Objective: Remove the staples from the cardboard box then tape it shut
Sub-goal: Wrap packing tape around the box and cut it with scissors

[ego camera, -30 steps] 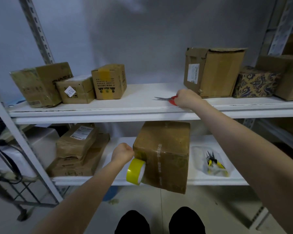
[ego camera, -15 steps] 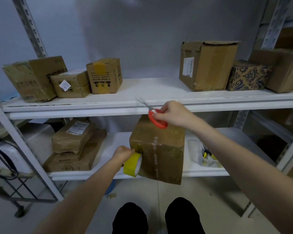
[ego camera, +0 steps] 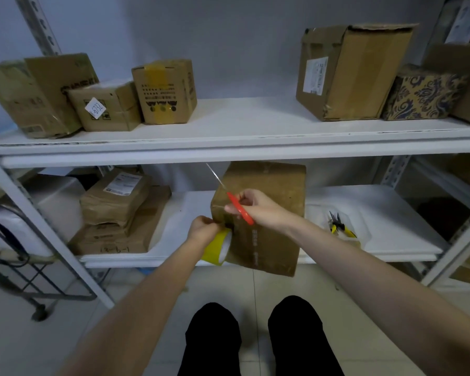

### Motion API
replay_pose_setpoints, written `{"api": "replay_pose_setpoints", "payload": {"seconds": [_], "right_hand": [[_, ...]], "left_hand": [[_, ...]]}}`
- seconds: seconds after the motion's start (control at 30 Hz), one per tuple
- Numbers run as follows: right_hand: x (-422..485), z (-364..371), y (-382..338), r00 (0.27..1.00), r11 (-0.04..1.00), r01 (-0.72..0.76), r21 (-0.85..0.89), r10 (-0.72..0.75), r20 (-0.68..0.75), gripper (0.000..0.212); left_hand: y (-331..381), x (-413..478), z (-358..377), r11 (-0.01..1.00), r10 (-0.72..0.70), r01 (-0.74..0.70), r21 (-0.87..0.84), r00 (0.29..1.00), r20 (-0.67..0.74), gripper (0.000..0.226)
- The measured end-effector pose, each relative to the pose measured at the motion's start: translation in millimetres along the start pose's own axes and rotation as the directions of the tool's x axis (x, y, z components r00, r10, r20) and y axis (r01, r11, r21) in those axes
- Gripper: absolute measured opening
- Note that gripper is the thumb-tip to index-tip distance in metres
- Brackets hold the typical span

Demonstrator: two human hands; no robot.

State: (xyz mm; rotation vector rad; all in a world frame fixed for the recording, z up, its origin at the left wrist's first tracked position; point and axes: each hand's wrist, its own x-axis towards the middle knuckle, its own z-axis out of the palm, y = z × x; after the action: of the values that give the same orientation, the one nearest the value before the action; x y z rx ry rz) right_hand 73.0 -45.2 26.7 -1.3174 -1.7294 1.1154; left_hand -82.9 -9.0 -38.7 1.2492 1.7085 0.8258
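A brown cardboard box (ego camera: 272, 202) stands on the lower shelf and juts over its front edge, with clear tape down its front face. My left hand (ego camera: 201, 229) grips a yellow tape roll (ego camera: 217, 248) against the box's left front corner. My right hand (ego camera: 258, 208) holds red-handled scissors (ego camera: 238, 206) in front of the box. Their thin blades point up and to the left, just above the left hand.
Yellow-handled pliers (ego camera: 339, 227) lie in a clear bag on the lower shelf (ego camera: 391, 240), right of the box. Stacked parcels (ego camera: 114, 210) sit to the left. Several boxes line the upper shelf (ego camera: 242, 137). A wheeled cart (ego camera: 25, 267) stands at far left.
My right hand picked the scissors up from the upper shelf and brought them down in front of the box, near the tape roll. The left hand has stayed at the roll.
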Motion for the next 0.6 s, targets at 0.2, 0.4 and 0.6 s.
{"api": "replay_pose_setpoints", "payload": {"seconds": [0.2, 0.4, 0.6], "right_hand": [[14.1, 4.0, 10.9, 0.999, 0.995, -0.003, -0.101, 0.0, -0.034, 0.052], [12.6, 1.7, 15.2, 0.999, 0.994, 0.005, -0.108, -0.01, -0.043, 0.038], [14.8, 0.1, 9.2, 0.997, 0.99, -0.024, -0.14, 0.015, -0.07, 0.042]], "left_hand": [[-1.3, 8.0, -7.3, 0.994, -0.02, 0.009, 0.11, 0.994, 0.105, 0.022], [-9.4, 4.1, 0.4, 0.989, -0.032, 0.007, 0.145, 0.984, 0.174, 0.031], [-6.3, -8.0, 8.5, 0.979, -0.085, 0.045, 0.199, 0.977, 0.196, 0.042]]}}
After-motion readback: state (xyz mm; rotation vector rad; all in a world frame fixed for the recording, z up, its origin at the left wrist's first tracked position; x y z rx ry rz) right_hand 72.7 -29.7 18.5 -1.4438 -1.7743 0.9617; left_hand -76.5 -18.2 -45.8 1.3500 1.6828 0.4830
